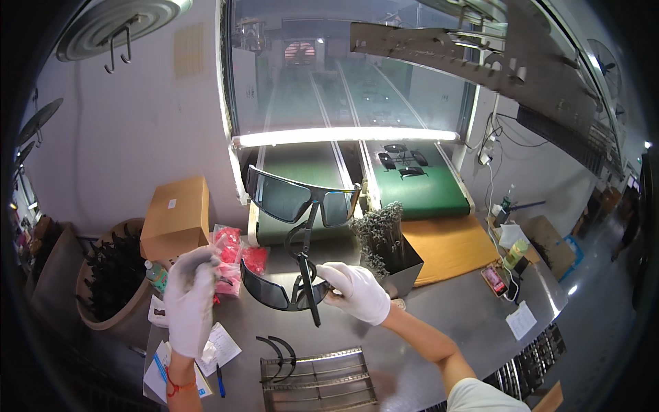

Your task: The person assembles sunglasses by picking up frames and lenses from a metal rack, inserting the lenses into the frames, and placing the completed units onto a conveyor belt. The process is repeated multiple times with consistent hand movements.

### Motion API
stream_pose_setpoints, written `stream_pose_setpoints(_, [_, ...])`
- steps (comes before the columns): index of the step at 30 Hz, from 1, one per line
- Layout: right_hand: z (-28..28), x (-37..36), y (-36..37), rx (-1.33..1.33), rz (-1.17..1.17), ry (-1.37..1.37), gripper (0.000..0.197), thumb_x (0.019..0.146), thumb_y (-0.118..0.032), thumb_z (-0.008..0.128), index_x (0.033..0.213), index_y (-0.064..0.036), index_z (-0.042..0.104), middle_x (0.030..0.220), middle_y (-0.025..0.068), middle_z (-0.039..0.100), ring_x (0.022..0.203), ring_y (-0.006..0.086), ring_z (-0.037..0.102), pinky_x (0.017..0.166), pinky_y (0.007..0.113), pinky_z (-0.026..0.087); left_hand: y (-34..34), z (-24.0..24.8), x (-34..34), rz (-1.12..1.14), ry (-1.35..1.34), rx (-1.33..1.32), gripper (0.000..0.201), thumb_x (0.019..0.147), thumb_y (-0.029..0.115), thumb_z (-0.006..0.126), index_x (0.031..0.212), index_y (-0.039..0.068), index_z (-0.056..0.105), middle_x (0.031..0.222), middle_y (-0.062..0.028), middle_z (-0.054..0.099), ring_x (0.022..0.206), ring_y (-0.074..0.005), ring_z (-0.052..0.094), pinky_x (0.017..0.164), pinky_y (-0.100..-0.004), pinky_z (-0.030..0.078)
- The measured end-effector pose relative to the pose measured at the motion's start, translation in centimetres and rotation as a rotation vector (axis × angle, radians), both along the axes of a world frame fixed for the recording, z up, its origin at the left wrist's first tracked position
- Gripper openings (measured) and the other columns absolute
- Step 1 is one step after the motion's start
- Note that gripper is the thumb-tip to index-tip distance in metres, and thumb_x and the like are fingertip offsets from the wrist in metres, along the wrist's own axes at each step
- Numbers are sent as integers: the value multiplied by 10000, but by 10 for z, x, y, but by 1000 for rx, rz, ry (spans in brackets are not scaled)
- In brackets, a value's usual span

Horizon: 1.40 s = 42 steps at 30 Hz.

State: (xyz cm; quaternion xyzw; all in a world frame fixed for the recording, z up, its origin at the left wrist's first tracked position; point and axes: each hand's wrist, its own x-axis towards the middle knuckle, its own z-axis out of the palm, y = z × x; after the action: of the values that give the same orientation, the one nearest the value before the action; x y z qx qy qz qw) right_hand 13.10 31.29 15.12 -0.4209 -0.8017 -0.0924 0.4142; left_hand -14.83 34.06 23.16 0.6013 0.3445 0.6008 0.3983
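Note:
My right hand, in a white glove, is closed on a black moulded runner that carries dark glasses parts. A large dark-lensed glasses front rises at its top, and another dark glasses front hangs lower, left of my fingers. Off to the left, my left hand, also gloved, is raised beside the red-filled plastic bags. Its fingers are bent and smeared, and whether they hold anything is unclear. Below, two curved black strips lie by a metal rack.
Green conveyor belts run back beneath a bright tube lamp; one bears a dark moulded cluster. A bin of grey sprigs stands right of centre. At left are a cardboard box, a bottle and a tub of black pieces.

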Motion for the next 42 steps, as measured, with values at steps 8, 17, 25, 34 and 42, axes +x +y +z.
stream_pose_setpoints(8, [24, 26, -33, -3, 148, -39, 626, 727, -13, 705, 1308, -94, 486, 1081, 118, 626, 817, 317, 644, 727, 401, 533, -28, 94, 89, -448, 820, -174, 395, 955, 370, 543, 1037, -3, 643, 806, -47, 584, 689, -142, 501, 640, -293, 430])
stream_pose_setpoints(17, [53, 36, -85, 301, -190, -37, 594, 517, -159, 830, 1068, -102, 614, 1067, 82, 560, 842, 303, 607, 717, 418, 488, -13, 76, 135, -512, 790, 297, 154, 941, 67, 520, 1072, 9, 576, 789, -84, 651, 642, -183, 627, 591, -296, 506])
stream_pose_setpoints(25, [-17, 4, -68, -354, 58, 807, 280, 849, -207, 660, 1105, -95, 667, 834, 39, 611, 699, 189, 589, 600, 313, 448, -13, -47, 121, -240, 96, 35, 366, 1074, 245, 368, 1066, -5, 636, 887, -71, 680, 640, -63, 562, 563, -248, 446])
stream_pose_setpoints(34, [-232, -44, -46, -1244, -272, 1011, 349, 1024, -326, 525, 1058, -7, 662, 844, -33, 604, 755, 51, 502, 689, 238, 434, -60, -220, -46, 112, -16, -491, 516, 1100, 399, 279, 1177, 6, 605, 1031, -98, 709, 788, -97, 585, 671, -248, 454])
stream_pose_setpoints(42, [-254, -89, -16, -1289, -345, 391, 452, 1016, -379, 409, 1013, 0, 655, 865, 252, 687, 832, 413, 677, 799, 474, 518, -90, -237, -80, 198, 51, -665, 524, 1090, 431, 317, 1115, -6, 605, 724, -16, 596, 577, -57, 464, 536, -204, 371])
